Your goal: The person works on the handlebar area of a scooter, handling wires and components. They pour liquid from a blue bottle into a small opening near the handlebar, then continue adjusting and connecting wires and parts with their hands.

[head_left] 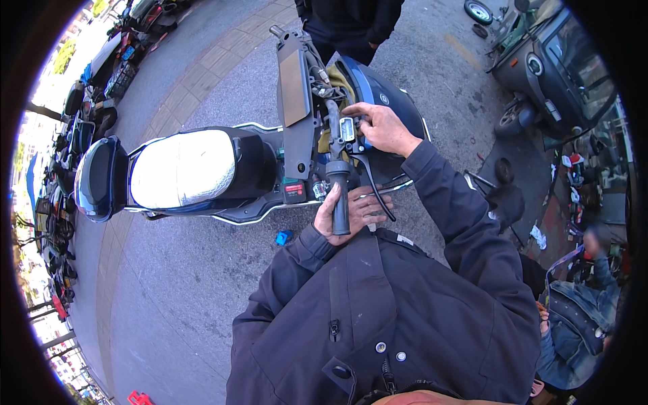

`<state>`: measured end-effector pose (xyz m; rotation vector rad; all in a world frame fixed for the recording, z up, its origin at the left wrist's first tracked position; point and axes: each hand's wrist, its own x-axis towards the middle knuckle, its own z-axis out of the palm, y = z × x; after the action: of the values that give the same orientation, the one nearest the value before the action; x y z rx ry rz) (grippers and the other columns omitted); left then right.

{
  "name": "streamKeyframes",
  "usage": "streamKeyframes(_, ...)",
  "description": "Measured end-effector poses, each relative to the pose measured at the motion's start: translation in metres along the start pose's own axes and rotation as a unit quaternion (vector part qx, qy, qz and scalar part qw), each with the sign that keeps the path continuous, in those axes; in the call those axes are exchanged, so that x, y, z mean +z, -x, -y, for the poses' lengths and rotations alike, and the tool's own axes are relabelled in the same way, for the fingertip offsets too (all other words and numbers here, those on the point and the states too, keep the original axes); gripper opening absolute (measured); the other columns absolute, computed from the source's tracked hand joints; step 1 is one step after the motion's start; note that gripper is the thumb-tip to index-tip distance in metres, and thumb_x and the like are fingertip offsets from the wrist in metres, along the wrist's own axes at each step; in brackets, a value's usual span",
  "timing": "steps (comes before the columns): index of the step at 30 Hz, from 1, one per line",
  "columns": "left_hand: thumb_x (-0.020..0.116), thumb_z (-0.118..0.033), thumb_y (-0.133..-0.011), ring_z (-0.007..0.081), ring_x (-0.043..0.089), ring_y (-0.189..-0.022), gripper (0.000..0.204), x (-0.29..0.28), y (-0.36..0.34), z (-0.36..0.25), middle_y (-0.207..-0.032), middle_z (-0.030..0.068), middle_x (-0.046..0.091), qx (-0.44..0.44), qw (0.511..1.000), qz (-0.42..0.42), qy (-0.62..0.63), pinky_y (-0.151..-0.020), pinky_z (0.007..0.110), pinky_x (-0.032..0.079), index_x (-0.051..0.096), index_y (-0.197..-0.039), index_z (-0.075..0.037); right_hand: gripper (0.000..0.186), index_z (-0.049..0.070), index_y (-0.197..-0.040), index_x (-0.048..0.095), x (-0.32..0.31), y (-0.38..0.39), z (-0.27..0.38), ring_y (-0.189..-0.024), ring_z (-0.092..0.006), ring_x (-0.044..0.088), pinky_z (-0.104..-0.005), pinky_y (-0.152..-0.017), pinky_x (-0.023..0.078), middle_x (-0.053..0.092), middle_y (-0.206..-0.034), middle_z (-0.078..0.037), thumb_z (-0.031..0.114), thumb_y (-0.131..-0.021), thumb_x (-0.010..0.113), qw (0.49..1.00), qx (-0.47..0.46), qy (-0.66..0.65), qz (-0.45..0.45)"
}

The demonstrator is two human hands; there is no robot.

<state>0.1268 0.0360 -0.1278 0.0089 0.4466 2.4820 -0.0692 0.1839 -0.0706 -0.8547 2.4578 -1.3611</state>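
Note:
My left hand [331, 212] holds the black rubber handlebar grip [341, 201] from below, thumb along its left side and fingers showing past its right. My right hand [386, 129] is at the small metal reservoir with a window [348, 131], index finger stretched over it and other fingers bent. A black brake lever [378, 192] curves down beside the grip. The scooter [250, 169] lies crosswise, with a silver-covered seat [181, 167], exposed cables [320, 77], a loose-looking dark panel [293, 88] and a dark blue front body panel [381, 94].
A person in dark clothes [347, 20] stands beyond the scooter. Another in denim [580, 317] is at lower right. Parked scooters [101, 94] line the left; a dark vehicle [553, 74], a loose wheel [478, 11] and scattered parts are at right. A blue object [283, 237] lies on the pavement.

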Motion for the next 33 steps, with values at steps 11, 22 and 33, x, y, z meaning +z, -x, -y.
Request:
streamKeyframes(11,0.05,-0.077,-0.095,0.0448,0.047,-0.143,0.109,0.004,0.0,0.0,-0.151,0.0333,0.048,0.008,1.0,0.002,0.007,-0.121,0.059,0.034,0.031,-0.158,0.009,0.035,-0.002,-0.125,0.07,0.0,0.0,0.002,-0.109,-0.0339,0.073,-0.0384,-0.101,0.055,0.075,-0.118,-0.02,-0.004,-0.095,0.051,1.0,-0.005,0.014,0.003)
streamKeyframes(22,0.049,-0.075,-0.097,0.045,0.048,-0.142,0.107,0.003,-0.001,0.0,-0.151,0.0323,0.049,0.004,1.0,0.003,0.015,-0.12,0.059,0.035,0.03,-0.158,0.01,0.035,-0.002,-0.124,0.07,0.0,0.001,0.0,-0.11,-0.0337,0.073,-0.0389,-0.101,0.055,0.075,-0.118,-0.02,-0.004,-0.094,0.052,1.0,-0.008,0.017,-0.005)
streamKeyframes(33,0.052,-0.076,-0.095,0.045,0.048,-0.141,0.11,0.008,-0.002,-0.001,-0.149,0.0325,0.05,-0.002,1.0,-0.007,0.01,-0.12,0.058,0.036,0.027,-0.159,0.01,0.039,-0.001,-0.128,0.068,0.001,-0.001,-0.01,-0.091,-0.0237,0.074,-0.0341,-0.085,0.058,0.075,-0.116,-0.016,-0.009,-0.094,0.051,0.998,-0.05,0.035,-0.014)
